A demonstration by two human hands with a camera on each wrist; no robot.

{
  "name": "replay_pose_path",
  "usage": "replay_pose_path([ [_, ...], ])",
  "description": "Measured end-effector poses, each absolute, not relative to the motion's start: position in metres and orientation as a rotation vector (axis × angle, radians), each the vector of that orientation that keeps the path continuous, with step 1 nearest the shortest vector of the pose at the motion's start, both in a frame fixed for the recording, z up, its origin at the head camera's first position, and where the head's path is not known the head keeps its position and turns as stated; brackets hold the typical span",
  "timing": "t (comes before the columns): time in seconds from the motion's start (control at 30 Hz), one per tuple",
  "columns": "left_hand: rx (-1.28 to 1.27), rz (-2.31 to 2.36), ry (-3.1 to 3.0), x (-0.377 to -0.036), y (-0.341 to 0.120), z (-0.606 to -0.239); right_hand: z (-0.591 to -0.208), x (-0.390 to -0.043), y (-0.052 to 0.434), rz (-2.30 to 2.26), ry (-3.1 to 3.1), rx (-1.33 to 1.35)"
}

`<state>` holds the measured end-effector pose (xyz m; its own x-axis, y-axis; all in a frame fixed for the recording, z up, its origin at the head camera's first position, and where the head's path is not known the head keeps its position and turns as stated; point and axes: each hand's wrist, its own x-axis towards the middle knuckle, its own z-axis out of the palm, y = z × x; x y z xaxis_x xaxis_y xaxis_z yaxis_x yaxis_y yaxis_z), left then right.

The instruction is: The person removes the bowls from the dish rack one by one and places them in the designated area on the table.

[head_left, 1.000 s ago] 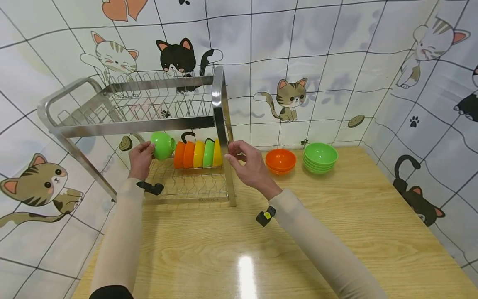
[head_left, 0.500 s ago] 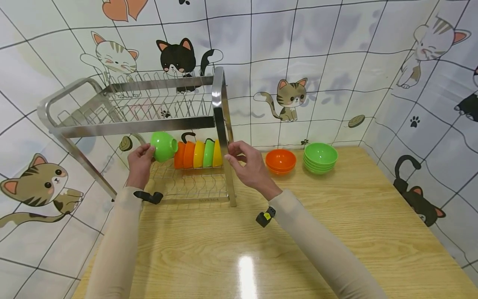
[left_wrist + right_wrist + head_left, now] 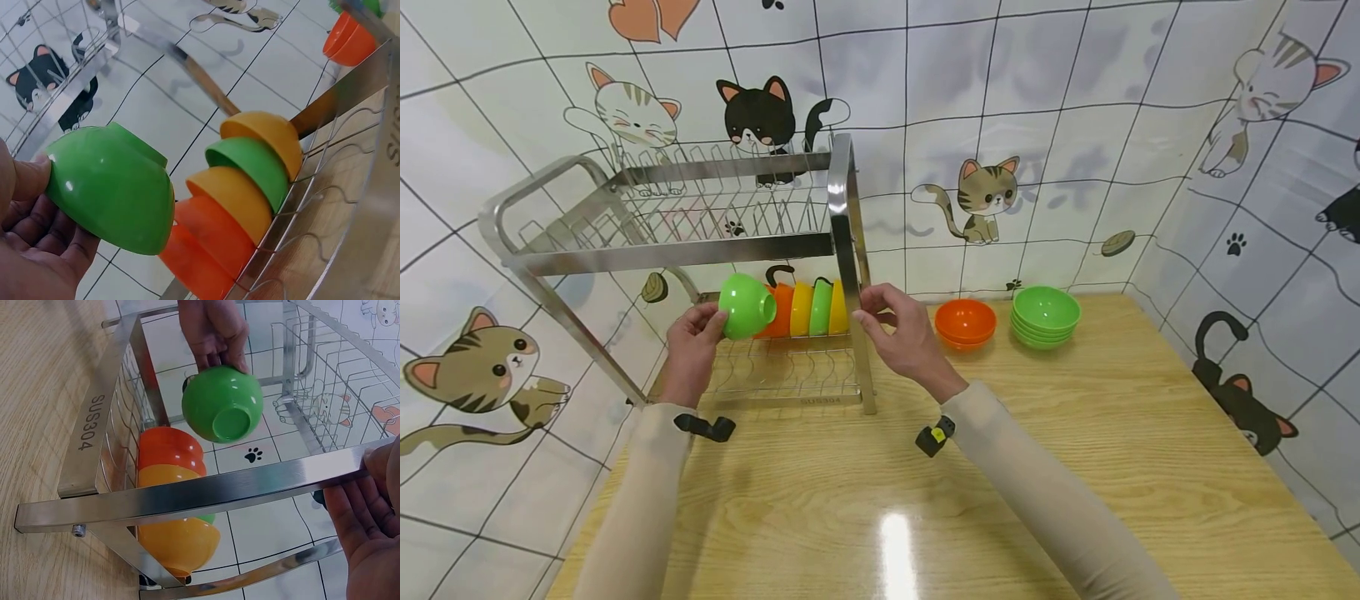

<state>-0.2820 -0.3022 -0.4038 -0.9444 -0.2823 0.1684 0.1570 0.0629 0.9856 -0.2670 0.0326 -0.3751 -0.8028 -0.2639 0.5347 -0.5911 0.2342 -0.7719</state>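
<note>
- Far left: tiled wall w/ cat drawings (image 3: 482,371), runs behind everything and round the right corner.
- Dish rack (image 3: 670,252), steel, 2 tiers, stands on the wooden table (image 3: 1075,467) at its back-left; top tier holds nothing but wire prongs.
- Left hand (image 3: 691,350) grips a green bowl (image 3: 747,306) by the rim, fingers and thumb curled round it; bowl tipped on its side, foot facing right. It's in the air in front of the lower tier, just left of the racked bowls, partly hiding the first orange one in head view. Wrist view: bowl (image 3: 111,190) very near the next one, contact can't be told.
- Lower tier: row of bowls on edge (image 3: 808,308) – orange, orange, yellow, green, yellow per left wrist view (image 3: 240,200). They fill the right end of the tier; wire prongs to their left stand free.
- Rack's front right post (image 3: 850,275) stands betw. camera and the last yellow bowl, cutting it from head view.
- Right hand (image 3: 901,329) at that post, fingers curled round the upright; right wrist view shows fingers (image 3: 381,487) against the steel bar.
- Right of rack, on table near the wall: orange bowls stacked (image 3: 966,322), then a stack of green bowls (image 3: 1045,315) just beside, both upright, well apart from both hands.
</note>
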Motion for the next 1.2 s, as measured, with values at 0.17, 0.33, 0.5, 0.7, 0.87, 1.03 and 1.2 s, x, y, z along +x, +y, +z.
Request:
replay_pose_path([
  [0.17,0.077,-1.857,-2.085,-0.266,-0.288,-0.401,-0.376,-0.267,0.033,1.583,-2.220,0.792],
  [0.33,-0.002,-1.727,-2.172,-0.250,-0.275,-0.397,-0.374,-0.267,0.033,1.592,-2.237,0.784],
  [0.5,-0.133,-1.662,-2.181,-0.235,-0.265,-0.394,-0.373,-0.268,0.035,1.643,-2.241,0.791],
  [0.7,-0.275,-1.560,-2.232,-0.219,-0.256,-0.396,-0.373,-0.268,0.037,1.660,-2.261,0.781],
  [0.87,-0.351,-1.453,-2.299,-0.204,-0.248,-0.396,-0.370,-0.268,0.042,1.675,-2.307,0.815],
  [1.03,-0.490,-1.368,-2.282,-0.190,-0.240,-0.392,-0.367,-0.265,0.052,1.675,-2.372,0.899],
  [1.2,-0.724,-1.182,-2.247,-0.181,-0.231,-0.387,-0.367,-0.260,0.065,1.615,-2.378,1.009],
])
